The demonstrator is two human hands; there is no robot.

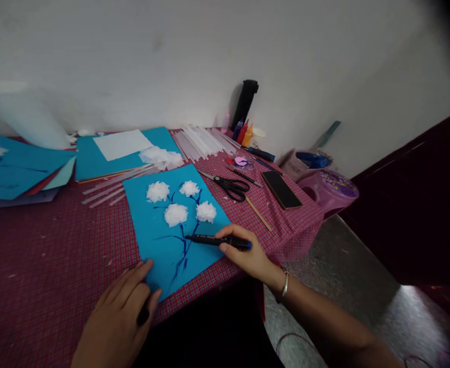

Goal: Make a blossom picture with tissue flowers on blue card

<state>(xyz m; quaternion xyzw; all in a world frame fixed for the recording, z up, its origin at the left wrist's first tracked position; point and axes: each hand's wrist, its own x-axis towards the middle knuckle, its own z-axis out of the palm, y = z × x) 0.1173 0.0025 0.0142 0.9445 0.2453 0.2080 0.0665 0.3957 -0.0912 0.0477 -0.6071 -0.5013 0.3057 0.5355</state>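
Observation:
My right hand (244, 250) grips a black marker (213, 240) with a blue end. Its tip touches the drawn blue stem on a sheet of blue paper (144, 204). Several white crumpled-paper flowers (176, 214) sit on the sheet, with blue branches drawn among them. My left hand (121, 306) rests at the sheet's lower left corner, fingertips on its edge. Between the thumb and curled fingers of that hand is a small black piece that looks like the marker cap (143, 314), partly hidden.
Black scissors (230, 188), a wooden stick (259, 213), a phone (282, 189) and a brush (246, 177) lie to the right. Behind are paper strips (204, 142), paint bottles (243, 133) and more blue paper (87, 158). A pink stool (328, 191) stands beyond the table's right edge.

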